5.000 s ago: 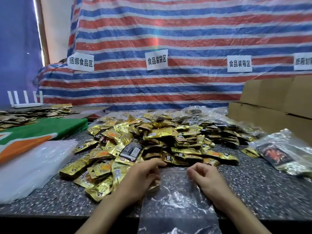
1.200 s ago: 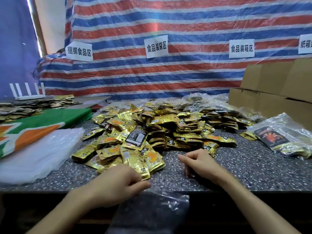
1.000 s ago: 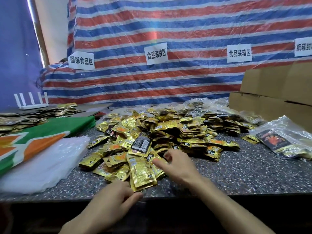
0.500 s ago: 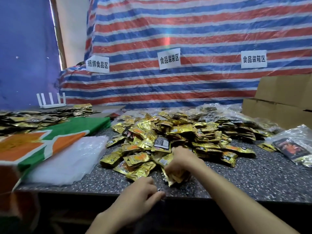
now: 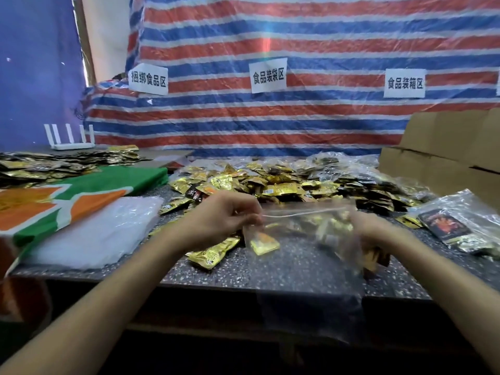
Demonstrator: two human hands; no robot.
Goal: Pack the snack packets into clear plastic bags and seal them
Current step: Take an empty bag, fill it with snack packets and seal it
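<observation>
Left hand (image 5: 224, 217) pinches the left corner of the clear bag's (image 5: 305, 255) mouth, thumb and fingers curled onto the plastic, just above the counter (image 5: 270, 274); stack of empty bags (image 5: 94, 234) lies further left. Bag mouth runs roughly level left to right, zip strip (image 5: 303, 212) stretched between the two hands, body hanging down past the counter edge toward the person. One gold packet (image 5: 263, 243) sits inside near the left side; more gold shapes are blurred toward the right. Right hand (image 5: 376, 234) is at the right end of the mouth, smeared and seen through plastic, so I can't tell if it grips packets, the bag edge or nothing. Packet pile (image 5: 270, 185) lies directly behind the bag, away from the person, about equally near both hands. My read: filling step, mouth unsealed. Next grab probably means the right hand reaching forward over the mouth while the left holds it open. Filled bag (image 5: 460, 228) sits far right.
</observation>
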